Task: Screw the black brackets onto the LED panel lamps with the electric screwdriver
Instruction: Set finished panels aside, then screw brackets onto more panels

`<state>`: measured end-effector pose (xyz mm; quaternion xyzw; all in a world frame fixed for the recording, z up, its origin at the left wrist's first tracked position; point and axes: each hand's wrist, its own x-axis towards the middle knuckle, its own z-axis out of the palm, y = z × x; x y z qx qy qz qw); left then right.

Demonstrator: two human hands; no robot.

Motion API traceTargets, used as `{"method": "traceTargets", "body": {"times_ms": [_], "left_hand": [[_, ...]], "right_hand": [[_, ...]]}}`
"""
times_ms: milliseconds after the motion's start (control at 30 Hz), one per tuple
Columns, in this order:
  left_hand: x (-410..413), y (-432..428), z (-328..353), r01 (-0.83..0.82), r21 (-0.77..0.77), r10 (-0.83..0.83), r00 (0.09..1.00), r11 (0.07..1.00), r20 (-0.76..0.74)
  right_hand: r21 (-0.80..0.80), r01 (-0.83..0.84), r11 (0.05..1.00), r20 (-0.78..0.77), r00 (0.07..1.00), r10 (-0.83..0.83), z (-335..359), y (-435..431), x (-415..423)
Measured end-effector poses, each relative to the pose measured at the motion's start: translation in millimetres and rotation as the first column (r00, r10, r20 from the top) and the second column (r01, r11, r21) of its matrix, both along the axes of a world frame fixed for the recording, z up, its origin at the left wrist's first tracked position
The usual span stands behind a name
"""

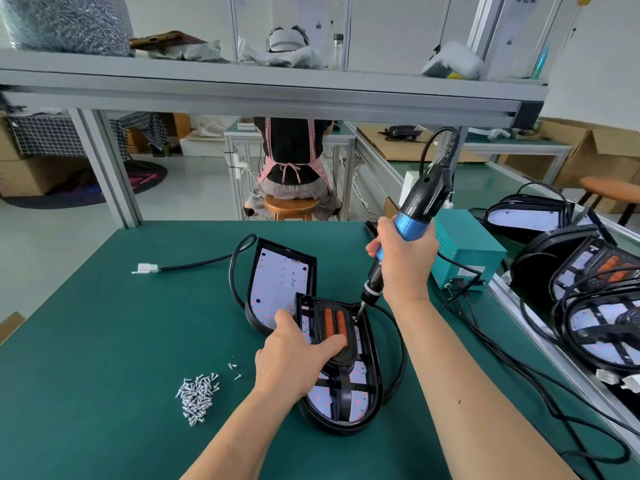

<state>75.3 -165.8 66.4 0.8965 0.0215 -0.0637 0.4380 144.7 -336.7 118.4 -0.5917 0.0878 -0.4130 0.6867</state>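
Fingers (284,318) of the left hand (294,358) clamp the bracket (318,323) steady on the lamp (363,386).
Right hand (405,258) wraps the screwdriver (414,209), tip at the bracket's far corner; the lamp lies mid surface (104,341), screws (197,396) within reach.

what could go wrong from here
1. The blue-and-black electric screwdriver, gripped by the right hand, leans as its bit meets the black plastic bracket; it may slip and gouge the half-oval LED panel lamp.
2. The left hand holds that bracket close to the bit, so a slip could strike the thumb.
3. The lamp's black cable loops beside the right forearm and might snag.
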Motion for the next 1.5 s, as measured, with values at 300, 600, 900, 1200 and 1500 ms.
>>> {"method": "traceTargets", "body": {"times_ms": [300, 600, 900, 1200, 1500], "left_hand": [[-3.1, -1.1, 5.9, 0.007, -0.001, -0.007, 0.999, 1.000, -0.039], [-3.8, 1.0, 13.4, 0.021, -0.026, -0.023, 0.997, 0.999, -0.077], [-0.1, -0.3, 10.8, 0.023, -0.015, -0.024, 0.995, 1.000, -0.098], [-10.5, 13.6, 8.4, 0.008, 0.102, -0.013, 0.999, 0.995, 0.049], [3.6, 108.8, 6.2, -0.008, 0.266, -0.005, 0.999, 0.964, 0.046]], "right_hand": [[-0.034, -0.145, 0.989, -0.058, 0.988, 0.143, 2.3, 3.7, -3.8], [0.075, -0.261, 0.962, 0.073, 0.964, 0.256, 6.1, -4.2, -25.5], [0.148, -0.256, 0.955, 0.195, 0.954, 0.226, 32.1, -16.0, -59.4], [0.625, -0.046, 0.779, 0.097, 0.995, -0.019, -22.8, -10.9, -117.1], [0.729, -0.082, 0.679, 0.140, 0.990, -0.032, -39.3, 0.7, -142.4]]}}
